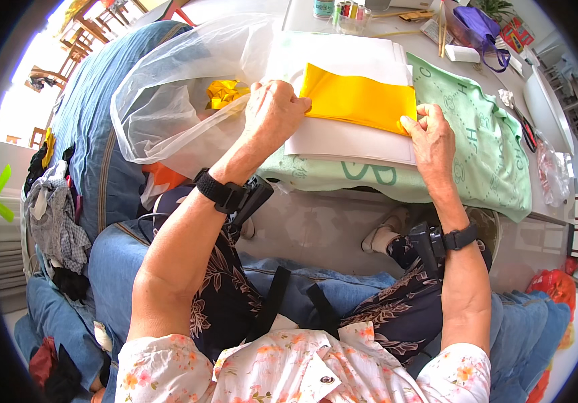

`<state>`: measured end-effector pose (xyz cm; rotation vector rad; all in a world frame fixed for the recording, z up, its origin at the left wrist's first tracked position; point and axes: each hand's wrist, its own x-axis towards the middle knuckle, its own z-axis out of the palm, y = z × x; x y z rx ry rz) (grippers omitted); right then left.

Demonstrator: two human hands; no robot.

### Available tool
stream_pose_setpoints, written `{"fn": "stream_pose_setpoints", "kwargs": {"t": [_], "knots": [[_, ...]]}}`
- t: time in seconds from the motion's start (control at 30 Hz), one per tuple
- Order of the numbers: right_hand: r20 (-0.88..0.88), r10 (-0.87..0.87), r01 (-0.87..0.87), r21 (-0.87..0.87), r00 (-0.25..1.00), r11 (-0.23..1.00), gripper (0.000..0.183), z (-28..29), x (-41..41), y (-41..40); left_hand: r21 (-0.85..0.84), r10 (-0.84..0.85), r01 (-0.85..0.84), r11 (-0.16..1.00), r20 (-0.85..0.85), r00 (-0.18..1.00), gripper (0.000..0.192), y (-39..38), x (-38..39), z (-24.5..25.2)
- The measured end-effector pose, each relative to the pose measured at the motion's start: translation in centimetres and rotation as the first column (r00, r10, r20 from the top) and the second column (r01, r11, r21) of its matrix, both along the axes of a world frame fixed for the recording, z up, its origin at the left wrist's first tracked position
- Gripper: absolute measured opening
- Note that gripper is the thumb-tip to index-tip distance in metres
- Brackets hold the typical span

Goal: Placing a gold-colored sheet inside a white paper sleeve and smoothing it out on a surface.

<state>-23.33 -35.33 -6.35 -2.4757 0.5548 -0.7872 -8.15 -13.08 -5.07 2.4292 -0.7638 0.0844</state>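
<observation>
A folded strip of shiny golden-yellow sheet [357, 98] stretches between my two hands, over a stack of white paper [354, 143]. My left hand [274, 112] pinches its left end between thumb and curled fingers. At the lower right corner my right hand [431, 138] grips it, thumb on top. Left of my left hand lies a clear plastic bag [168, 90] with its mouth spread wide. Inside it sits a crumpled or folded gold piece [225, 93]. Beneath the paper is a mint-green towel [470, 136] with printed letters and figures.
Thread spools [350, 11] in a clear container stand at the back. A purple bag [478, 27] and a white roll [461, 53] lie back right. Scissors [528, 132] and a crinkled plastic bag [552, 171] rest near the right edge. Denim-covered seating [117, 126] rises at left.
</observation>
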Motion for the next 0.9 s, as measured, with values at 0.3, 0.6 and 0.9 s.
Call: {"fn": "stream_pose_setpoints", "kwargs": {"t": [0.3, 0.6, 0.9], "knots": [[0.004, -0.001, 0.001, 0.005, 1.000, 1.000, 0.027, -0.2, 0.0, 0.1, 0.063, 0.008, 0.001, 0.998, -0.147, 0.989, 0.029, -0.2, 0.1, 0.5], [0.002, -0.023, 0.024, -0.053, 1.000, 0.998, 0.032, -0.6, 0.1, 0.1, -0.011, -0.067, 0.069, 0.998, 0.132, 0.989, 0.034, 0.2, 0.7, -0.7], [-0.028, -0.084, 0.078, -0.187, 0.996, 0.979, 0.037, -0.3, 0.0, 1.0, 0.008, -0.044, 0.044, 0.999, 0.183, 0.982, 0.034, -0.1, 0.1, -0.6]]}}
